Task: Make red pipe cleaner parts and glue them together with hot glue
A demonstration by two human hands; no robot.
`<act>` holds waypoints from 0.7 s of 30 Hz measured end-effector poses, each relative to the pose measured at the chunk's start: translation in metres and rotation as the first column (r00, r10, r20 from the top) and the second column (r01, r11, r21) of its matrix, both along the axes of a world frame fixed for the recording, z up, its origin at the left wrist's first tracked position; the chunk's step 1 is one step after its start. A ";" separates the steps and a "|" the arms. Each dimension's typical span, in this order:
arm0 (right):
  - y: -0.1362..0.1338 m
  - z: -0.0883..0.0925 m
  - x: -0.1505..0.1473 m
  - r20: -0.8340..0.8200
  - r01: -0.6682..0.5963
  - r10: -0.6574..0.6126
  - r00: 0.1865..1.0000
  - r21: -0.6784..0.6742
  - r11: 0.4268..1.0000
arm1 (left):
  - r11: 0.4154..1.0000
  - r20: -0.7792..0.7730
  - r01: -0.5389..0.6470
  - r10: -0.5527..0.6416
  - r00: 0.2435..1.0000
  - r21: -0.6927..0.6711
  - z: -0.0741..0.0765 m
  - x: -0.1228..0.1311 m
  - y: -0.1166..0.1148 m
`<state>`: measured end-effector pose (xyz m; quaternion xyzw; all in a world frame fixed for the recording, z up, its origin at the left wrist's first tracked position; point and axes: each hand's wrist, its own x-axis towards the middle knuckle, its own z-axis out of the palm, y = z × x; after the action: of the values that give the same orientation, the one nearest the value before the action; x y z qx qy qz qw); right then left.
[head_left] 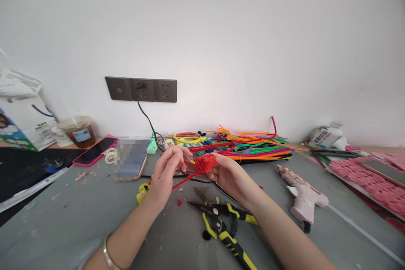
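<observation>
A red fuzzy bundle (pixel 205 163), which looks like wound pipe cleaner, is held up over the middle of the table. My right hand (pixel 229 177) pinches it from the right, thumb on top and fingers underneath. Just left of it, my left hand (pixel 167 171) has its fingers curled together by the red strands; its fingertips are partly hidden and blurred. One red pipe cleaner (pixel 185 181) slants down from the bundle past my left hand. Below both hands lie pliers (pixel 218 219) with black and yellow handles, jaws pointing left.
Many coloured pipe cleaners (pixel 256 147) are heaped along the wall. A pink glue gun (pixel 305 198) lies on the right, near a pink keyboard (pixel 367 177). At left are a phone (pixel 95 152), a drink cup (pixel 79 130) and a carton (pixel 27 114). A black cord (pixel 147 116) runs from the wall socket.
</observation>
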<state>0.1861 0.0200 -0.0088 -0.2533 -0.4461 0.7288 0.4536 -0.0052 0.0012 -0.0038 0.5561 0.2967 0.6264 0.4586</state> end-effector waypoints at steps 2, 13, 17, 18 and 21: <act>0.001 0.000 0.000 -0.001 -0.006 0.006 1.000 -0.002 1.000 | 0.999 -0.046 -0.024 0.025 0.999 0.026 0.001 0.000 0.001; -0.001 0.003 -0.002 0.002 0.014 -0.014 1.000 -0.044 0.999 | 0.991 -0.158 -0.097 0.111 0.981 0.094 0.004 0.001 0.003; -0.001 0.004 -0.003 0.003 0.013 -0.013 1.000 -0.050 0.999 | 0.994 -0.145 -0.089 0.098 0.985 0.071 0.005 0.002 0.002; -0.001 0.005 -0.003 0.003 0.013 -0.013 1.000 -0.047 0.999 | 0.995 -0.141 -0.086 0.094 0.986 0.060 0.005 0.002 0.002; -0.002 0.006 -0.002 0.011 0.009 -0.009 1.000 -0.033 0.999 | 0.998 -0.118 -0.065 0.066 0.991 0.011 0.005 0.002 0.001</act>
<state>0.1839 0.0182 -0.0032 -0.2668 -0.4354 0.7325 0.4502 -0.0033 0.0021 0.0013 0.5837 0.3392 0.6083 0.4173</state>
